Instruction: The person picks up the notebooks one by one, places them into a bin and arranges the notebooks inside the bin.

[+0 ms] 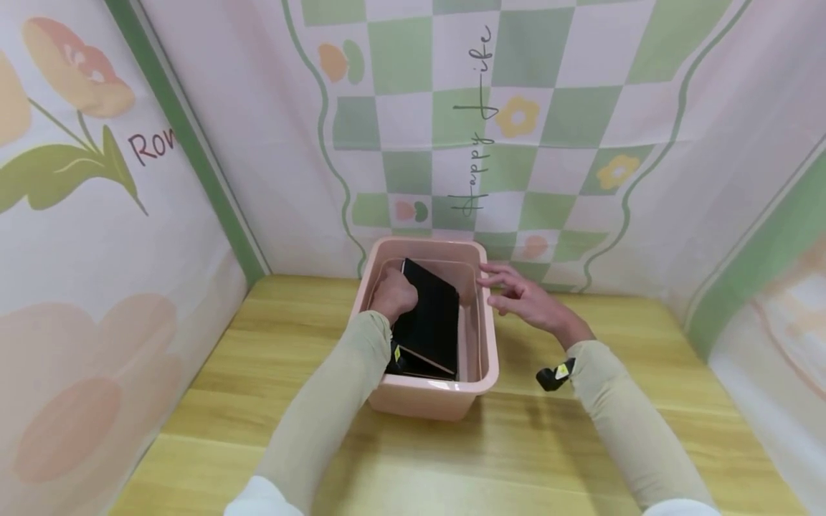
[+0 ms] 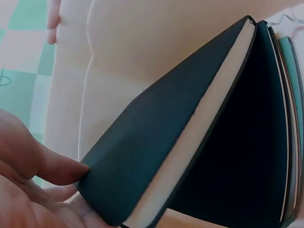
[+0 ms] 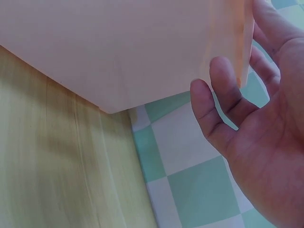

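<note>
A pink plastic bin (image 1: 422,403) stands on the table, holding several books. Inside it, my left hand (image 1: 395,294) pinches a black hardcover notebook (image 1: 429,315) near one corner, thumb on the cover and fingers beneath. In the left wrist view the notebook (image 2: 156,118) leans at a slant, its pale page edge showing, beside another dark book (image 2: 237,142) and a green-edged one (image 2: 290,71). My right hand (image 1: 525,297) is at the bin's right rim with fingers loosely spread. From the right wrist view, its fingers (image 3: 223,78) are beside the bin's outer wall (image 3: 118,47), slightly bent.
The wooden table (image 1: 290,344) extends to both sides of the bin. Behind it hangs a green-and-white checked cloth (image 1: 461,165) with lettering. A printed side cloth (image 1: 84,287) borders the left, and another hangs at the right. A small black wrist camera (image 1: 553,375) sits on the right sleeve.
</note>
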{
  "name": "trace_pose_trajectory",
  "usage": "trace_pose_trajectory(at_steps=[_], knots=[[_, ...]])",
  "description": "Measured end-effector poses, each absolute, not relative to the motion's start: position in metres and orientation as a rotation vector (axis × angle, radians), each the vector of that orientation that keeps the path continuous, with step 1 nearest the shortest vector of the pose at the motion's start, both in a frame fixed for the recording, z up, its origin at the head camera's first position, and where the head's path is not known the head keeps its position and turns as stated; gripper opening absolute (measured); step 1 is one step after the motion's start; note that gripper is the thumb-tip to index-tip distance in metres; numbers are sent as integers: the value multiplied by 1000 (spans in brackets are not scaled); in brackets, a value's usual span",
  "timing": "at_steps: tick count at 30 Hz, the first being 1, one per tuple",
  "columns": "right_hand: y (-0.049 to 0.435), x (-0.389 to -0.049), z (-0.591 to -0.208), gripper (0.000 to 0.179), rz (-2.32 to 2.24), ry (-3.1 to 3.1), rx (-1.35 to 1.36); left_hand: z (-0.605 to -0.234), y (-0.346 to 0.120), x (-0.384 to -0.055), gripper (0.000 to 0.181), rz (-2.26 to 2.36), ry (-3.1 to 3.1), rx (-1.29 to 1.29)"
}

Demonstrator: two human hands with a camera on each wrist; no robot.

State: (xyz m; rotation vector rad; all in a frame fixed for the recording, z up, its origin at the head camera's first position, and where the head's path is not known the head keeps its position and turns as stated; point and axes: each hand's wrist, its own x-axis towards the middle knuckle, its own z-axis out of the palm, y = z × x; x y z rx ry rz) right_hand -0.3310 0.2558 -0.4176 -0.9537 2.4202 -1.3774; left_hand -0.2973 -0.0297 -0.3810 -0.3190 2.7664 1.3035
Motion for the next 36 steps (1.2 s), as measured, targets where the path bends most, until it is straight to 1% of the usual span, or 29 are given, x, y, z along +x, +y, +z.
trace_pose_trajectory(at_steps=[4,7,9,10,11,14,17,23,31,33,35,36], knots=[[255,-332,-420,42,-1391,2407,-950,-382,-31,-299,58,1236,2742,-348],[254,-332,-420,42,-1401,2404,-934,-382,-32,-300,42,1181,2742,-331],[254,-332,-420,42,-1402,2406,-932,-381,-32,-300,25,1131,2746,-309],[254,-332,-420,42,-1400,2409,-929,-381,-32,-301,19,1105,2746,-297],[254,-332,-420,42,-1396,2413,-926,-381,-32,-301,18,1078,2741,-290],[254,-332,-419,42,-1385,2424,-923,-380,-33,-302,32,1032,2718,-270],[255,-332,-420,42,-1371,2440,-912,-380,-31,-302,39,1017,2707,-255],[258,-332,-422,43,-1370,2446,-890,-381,-27,-302,42,1194,2733,-273],[262,-329,-425,43,-1355,2468,-895,-381,-25,-299,42,1289,2741,-201],[260,-329,-424,44,-1353,2471,-887,-381,-26,-302,40,1353,2738,-180],[258,-329,-422,44,-1351,2474,-875,-402,-32,-320,41,1433,2775,-111],[256,-330,-421,45,-1350,2475,-868,-402,-32,-321,40,1464,2780,-99]])
